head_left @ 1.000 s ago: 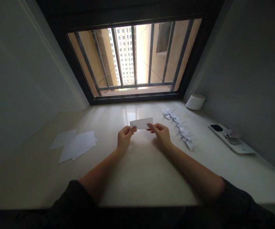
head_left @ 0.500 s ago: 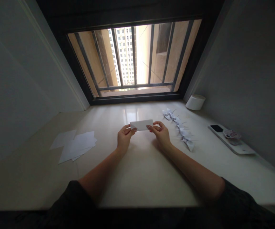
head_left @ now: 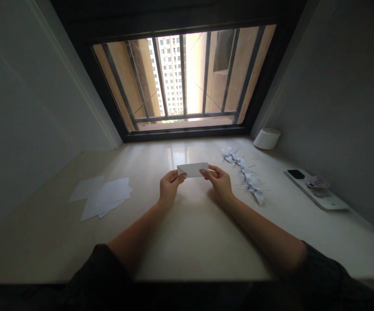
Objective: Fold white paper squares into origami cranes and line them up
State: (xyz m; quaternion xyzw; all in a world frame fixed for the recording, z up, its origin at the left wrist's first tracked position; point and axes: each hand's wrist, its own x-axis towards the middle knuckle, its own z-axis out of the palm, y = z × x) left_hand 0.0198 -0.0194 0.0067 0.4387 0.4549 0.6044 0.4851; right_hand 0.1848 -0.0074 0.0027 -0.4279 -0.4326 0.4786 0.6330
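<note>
so both hands pinch folded paper strip (head_left: pixel 192 169) at ends, lifted off table (head_left: pixel 190 233): left hand (head_left: pixel 169 186) fingers, right hand (head_left: pixel 219 181) fingers keep it taut, level; finished folds (head_left: pixel 245 176) parked right, blank sheets (head_left: pixel 104 196) left

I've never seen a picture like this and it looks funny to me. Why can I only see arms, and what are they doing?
The camera sits on a person's head and looks forward and down, so you see only that person's own arms. There is no machine, just two bare hands. The left hand and the right hand each pinch one end of a small folded white paper, held over the pale table. On the left lie loose white sheets. On the right are a row of little folded paper figures, a white round container near the window, and a flat white tray.
</note>
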